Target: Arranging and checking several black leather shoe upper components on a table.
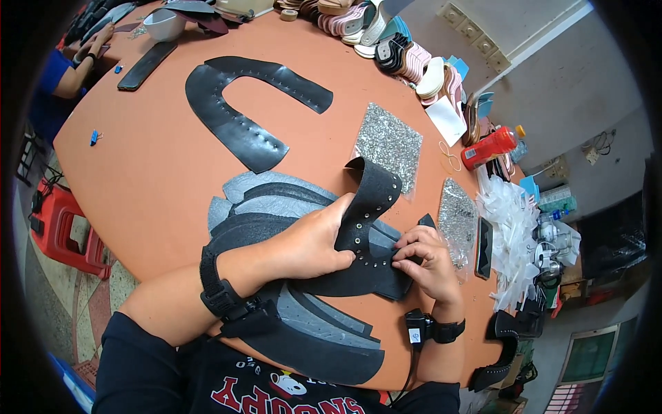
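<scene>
A curved black shoe-upper piece [378,190] with a row of small metal eyelets along its edge is held up over the table. My left hand [318,241] is closed on its middle, thumb in front and the other fingers hidden behind it. At its right end, the fingertips of my right hand [426,257] are pinched together on the edge; whether they also hold something small I cannot tell. Beneath my hands lies a spread pile of black and grey upper pieces [289,194]. Another black U-shaped upper piece [231,131] with studs along its inner edge rests farther off.
Two clear bags of small silvery parts [394,141] lie to the right on the orange table [138,200]. Beyond are a phone [147,67], a white bowl [164,26], stacked insoles [414,62] and a red bottle [489,148]. A co-worker's arm [76,72] shows at far left.
</scene>
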A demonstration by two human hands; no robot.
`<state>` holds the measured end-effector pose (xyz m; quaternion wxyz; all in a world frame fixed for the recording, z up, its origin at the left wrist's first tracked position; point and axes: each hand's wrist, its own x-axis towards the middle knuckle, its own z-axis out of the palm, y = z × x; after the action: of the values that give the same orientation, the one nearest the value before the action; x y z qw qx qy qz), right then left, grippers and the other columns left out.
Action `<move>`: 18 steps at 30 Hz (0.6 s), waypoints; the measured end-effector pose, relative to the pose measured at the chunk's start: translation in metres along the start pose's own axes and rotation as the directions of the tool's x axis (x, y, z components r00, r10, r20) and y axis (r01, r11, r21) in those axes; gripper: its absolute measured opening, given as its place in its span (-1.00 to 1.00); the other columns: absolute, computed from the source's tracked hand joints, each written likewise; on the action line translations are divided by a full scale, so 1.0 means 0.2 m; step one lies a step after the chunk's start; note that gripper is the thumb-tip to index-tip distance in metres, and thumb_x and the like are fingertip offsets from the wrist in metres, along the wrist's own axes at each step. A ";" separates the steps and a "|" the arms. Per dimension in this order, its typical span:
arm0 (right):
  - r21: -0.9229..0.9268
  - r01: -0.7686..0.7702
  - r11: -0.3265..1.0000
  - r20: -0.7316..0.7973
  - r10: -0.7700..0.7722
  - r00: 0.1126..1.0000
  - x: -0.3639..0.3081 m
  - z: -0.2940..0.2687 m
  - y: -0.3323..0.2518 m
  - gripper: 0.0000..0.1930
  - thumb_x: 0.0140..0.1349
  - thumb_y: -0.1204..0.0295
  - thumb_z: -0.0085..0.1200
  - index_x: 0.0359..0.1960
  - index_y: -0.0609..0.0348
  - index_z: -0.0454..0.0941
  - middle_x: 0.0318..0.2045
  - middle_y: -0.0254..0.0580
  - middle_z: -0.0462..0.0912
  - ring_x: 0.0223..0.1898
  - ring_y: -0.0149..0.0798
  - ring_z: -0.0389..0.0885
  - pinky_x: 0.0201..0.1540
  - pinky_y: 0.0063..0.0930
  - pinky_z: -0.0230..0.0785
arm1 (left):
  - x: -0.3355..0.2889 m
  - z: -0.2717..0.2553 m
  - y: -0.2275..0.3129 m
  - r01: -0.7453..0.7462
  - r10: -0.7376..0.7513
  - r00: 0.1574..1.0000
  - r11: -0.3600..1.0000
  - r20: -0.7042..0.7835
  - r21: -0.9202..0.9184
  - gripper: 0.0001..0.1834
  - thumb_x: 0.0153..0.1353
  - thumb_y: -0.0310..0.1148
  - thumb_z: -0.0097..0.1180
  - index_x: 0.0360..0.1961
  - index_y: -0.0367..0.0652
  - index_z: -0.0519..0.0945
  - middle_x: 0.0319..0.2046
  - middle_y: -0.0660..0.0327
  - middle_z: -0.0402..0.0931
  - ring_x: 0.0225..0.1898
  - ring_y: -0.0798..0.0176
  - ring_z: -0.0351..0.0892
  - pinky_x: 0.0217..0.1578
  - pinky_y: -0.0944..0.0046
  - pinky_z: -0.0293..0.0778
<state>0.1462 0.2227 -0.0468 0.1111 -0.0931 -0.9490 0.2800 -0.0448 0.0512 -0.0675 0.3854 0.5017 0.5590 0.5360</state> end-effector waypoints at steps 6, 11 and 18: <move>0.000 -0.101 0.995 -0.019 0.101 0.995 0.00 0.00 -0.03 -0.81 -0.14 0.52 0.27 -0.42 0.11 0.58 -0.39 -0.30 0.56 -0.20 -0.20 0.45 -0.06 -0.33 0.20 | -0.01 0.01 0.01 -0.034 0.035 0.999 0.997 -0.024 0.066 -0.19 -0.11 -0.59 0.18 0.23 -0.32 0.13 0.04 -0.07 0.34 0.11 0.07 0.35 0.11 0.19 0.29; -0.193 -0.026 0.981 -0.002 0.026 1.000 0.00 -0.01 -0.07 -0.81 -0.14 0.50 0.28 -0.44 0.13 0.56 -0.45 -0.27 0.51 -0.24 -0.18 0.44 -0.01 -0.33 0.13 | 0.00 0.01 0.02 -0.071 0.071 0.997 0.995 0.004 0.076 -0.21 -0.10 -0.58 0.18 0.22 -0.32 0.15 -0.03 -0.08 0.40 0.04 0.05 0.43 0.03 0.18 0.36; -0.260 -0.057 0.964 -0.023 0.053 0.998 0.01 0.01 -0.08 -0.87 -0.12 0.54 0.23 -0.51 0.13 0.53 -0.50 -0.32 0.49 -0.28 -0.22 0.45 0.07 -0.23 0.04 | -0.01 0.03 0.00 -0.154 0.158 0.987 0.985 -0.038 0.081 -0.28 -0.12 -0.55 0.14 0.14 -0.36 0.16 -0.22 -0.17 0.48 -0.18 -0.11 0.54 -0.17 0.12 0.45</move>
<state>0.1430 0.2087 -0.0388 0.0975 -0.1355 -0.9737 0.1551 -0.0389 0.0509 -0.0685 0.3098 0.5466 0.5469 0.5533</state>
